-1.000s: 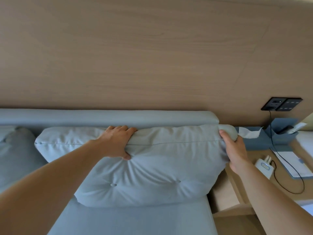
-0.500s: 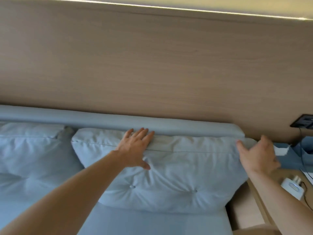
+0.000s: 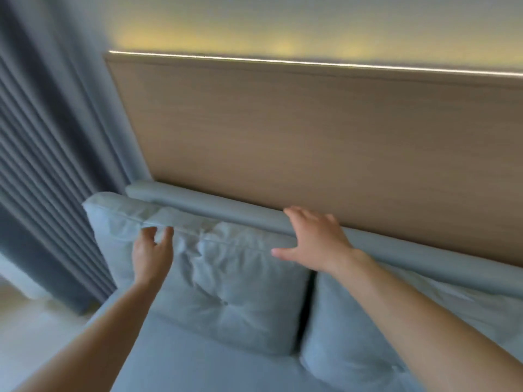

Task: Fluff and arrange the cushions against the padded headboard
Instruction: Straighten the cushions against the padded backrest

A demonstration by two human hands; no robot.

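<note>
Pale-blue cushion (image 3: 226, 281) — both hands (image 3: 151, 257) (image 3: 317, 241) spread at its top edge.

Both bare forearms reach forward and up from the lower corners, the left hand (image 3: 152, 257) loosely cupped with fingers curled and thumb apart, gripping nothing, while the right hand (image 3: 318, 241) is spread flat, palm down, fingers extended and thumb pointing left.

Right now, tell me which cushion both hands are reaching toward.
The left cushion beside the curtain: left hand and right hand open at its top edge; the right cushion lies under the forearm.
</note>
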